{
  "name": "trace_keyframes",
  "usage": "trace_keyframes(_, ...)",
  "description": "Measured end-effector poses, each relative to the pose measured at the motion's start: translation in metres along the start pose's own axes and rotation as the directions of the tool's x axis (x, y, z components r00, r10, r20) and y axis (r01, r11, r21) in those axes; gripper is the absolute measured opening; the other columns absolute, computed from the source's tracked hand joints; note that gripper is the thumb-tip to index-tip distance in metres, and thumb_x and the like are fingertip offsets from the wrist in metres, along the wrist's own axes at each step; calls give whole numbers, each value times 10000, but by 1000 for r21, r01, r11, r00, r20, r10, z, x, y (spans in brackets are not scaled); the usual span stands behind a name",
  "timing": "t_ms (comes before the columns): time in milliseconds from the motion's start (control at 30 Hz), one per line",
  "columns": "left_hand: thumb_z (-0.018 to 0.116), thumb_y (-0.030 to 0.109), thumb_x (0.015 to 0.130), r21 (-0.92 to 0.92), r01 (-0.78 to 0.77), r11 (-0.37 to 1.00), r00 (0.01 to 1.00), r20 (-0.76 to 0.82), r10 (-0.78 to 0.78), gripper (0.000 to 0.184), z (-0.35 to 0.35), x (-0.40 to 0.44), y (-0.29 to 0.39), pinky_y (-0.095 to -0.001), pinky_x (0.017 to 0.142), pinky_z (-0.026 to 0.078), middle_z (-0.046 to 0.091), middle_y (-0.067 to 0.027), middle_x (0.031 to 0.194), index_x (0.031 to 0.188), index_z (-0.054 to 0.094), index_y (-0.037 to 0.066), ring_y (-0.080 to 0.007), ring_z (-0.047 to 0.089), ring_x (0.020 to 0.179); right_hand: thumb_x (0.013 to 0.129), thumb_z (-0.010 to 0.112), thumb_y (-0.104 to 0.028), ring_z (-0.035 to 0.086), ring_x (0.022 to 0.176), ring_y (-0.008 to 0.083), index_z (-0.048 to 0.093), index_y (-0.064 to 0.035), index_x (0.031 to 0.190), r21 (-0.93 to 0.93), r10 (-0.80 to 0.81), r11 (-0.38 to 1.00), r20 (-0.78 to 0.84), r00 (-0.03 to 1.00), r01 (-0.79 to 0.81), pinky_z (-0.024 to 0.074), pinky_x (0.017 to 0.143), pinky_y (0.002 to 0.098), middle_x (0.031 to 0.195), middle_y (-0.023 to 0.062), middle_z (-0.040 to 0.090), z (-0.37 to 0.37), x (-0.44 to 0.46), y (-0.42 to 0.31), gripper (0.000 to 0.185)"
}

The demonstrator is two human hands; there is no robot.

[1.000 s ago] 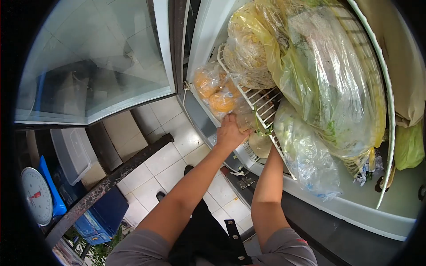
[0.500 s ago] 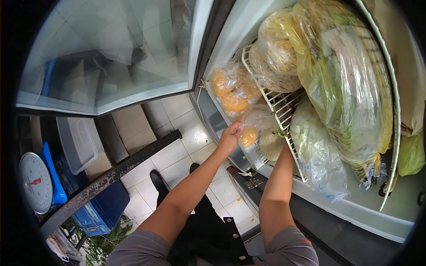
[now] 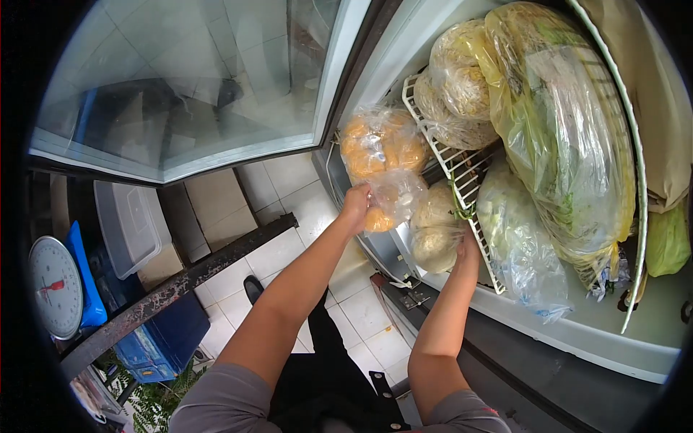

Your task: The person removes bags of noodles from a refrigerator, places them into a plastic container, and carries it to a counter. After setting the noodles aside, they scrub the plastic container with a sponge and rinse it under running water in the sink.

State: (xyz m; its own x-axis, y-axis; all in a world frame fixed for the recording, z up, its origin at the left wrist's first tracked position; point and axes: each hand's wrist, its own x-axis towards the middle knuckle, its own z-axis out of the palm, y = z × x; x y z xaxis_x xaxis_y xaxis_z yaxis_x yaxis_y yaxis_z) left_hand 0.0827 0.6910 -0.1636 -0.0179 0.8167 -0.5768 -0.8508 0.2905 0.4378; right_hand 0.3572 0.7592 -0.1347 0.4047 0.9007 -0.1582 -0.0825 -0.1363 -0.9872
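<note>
My left hand point(image 3: 355, 206) is closed on the clear plastic bag of orange food point(image 3: 386, 148), at its bunched lower end. Round orange lumps show through the plastic; their kind I cannot make out. To the right, under the wire shelf's edge, my right hand point(image 3: 468, 247) is closed at the side of a clear bag of pale, whitish food point(image 3: 433, 242). Some of my right fingers are hidden behind that bag. Both bags are at the front of the open fridge, beside the white wire shelf point(image 3: 465, 180).
Above, the shelf carries bags of pale shredded food point(image 3: 462, 86) and a large yellowish bag of greens point(image 3: 556, 137). An open glass door point(image 3: 195, 86) stands at left. Below it are a metal bar point(image 3: 209, 270), a dial scale point(image 3: 56, 287), a clear plastic bin point(image 3: 130, 227) and a blue box point(image 3: 162, 339).
My left hand has moved left, drawing the orange food's bag outward. The pale bag has come forward from under the shelf, and more of my right hand now shows.
</note>
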Motion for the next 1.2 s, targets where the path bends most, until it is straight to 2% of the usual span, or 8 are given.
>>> trace_keyframes(233,413,152,899,177,49,983,997,56,-60,296,20,16,13,-392,725,515,626,-127,915,1066,554,-46,-249,629,813,869,626,-188,525,955,127,523,-42,1242,-72,-1,997,55,998,5,428,758,287,1144,13,570,23,-79,-51,413)
trace_keyframes(500,436,150,895,89,21,996,995,93,-29,218,58,40,-5,-394,720,522,608,-121,865,992,552,-7,-267,626,781,886,617,-312,281,413,6,525,-145,699,-225,134,966,5,991,-130,185,390,208,532,-111,372,11,-163,-98,267)
trace_keyframes(767,471,83,811,3,-77,997,996,-38,77,106,82,80,-45,-338,600,461,533,-80,709,755,541,26,-200,528,610,912,585,-262,475,539,41,620,-43,841,-43,263,965,71,962,-260,375,490,206,689,-10,588,-1,-220,-104,232)
trace_keyframes(833,552,140,813,262,-199,944,952,280,123,170,71,87,-59,-338,721,481,610,-81,824,906,605,8,-208,581,766,916,583,-251,420,534,28,627,-35,846,-49,269,963,56,961,-267,330,482,201,675,-34,557,1,-235,-104,231)
trace_keyframes(867,600,181,803,459,-182,870,936,351,11,245,72,82,-57,-322,790,470,640,-73,887,985,620,18,-198,590,855,919,580,-239,366,529,14,633,-27,851,-51,279,960,42,959,-277,285,474,197,661,-58,525,2,-241,-105,229)
trace_keyframes(900,623,279,794,796,-490,355,814,564,-142,495,72,78,-50,-336,927,415,595,-154,1139,1211,546,23,-267,551,1034,918,583,-234,368,530,14,631,-35,839,-43,295,955,65,953,-292,288,473,197,655,-61,521,2,-246,-104,219)
trace_keyframes(967,610,360,794,765,-644,0,751,631,-195,645,76,67,-66,-352,1028,320,441,-206,1338,1319,438,28,-322,426,1217,917,584,-231,368,533,11,630,-42,827,-74,296,954,78,952,-291,288,477,195,649,-66,516,8,-258,-103,215)
trace_keyframes(1200,560,379,889,824,-246,510,907,381,-179,591,0,-103,61,-305,1000,356,472,-146,1322,1354,398,53,-236,430,1242,918,578,-197,362,528,1,588,-85,748,-345,346,911,340,874,-226,259,472,196,624,-92,464,41,-310,-90,204)
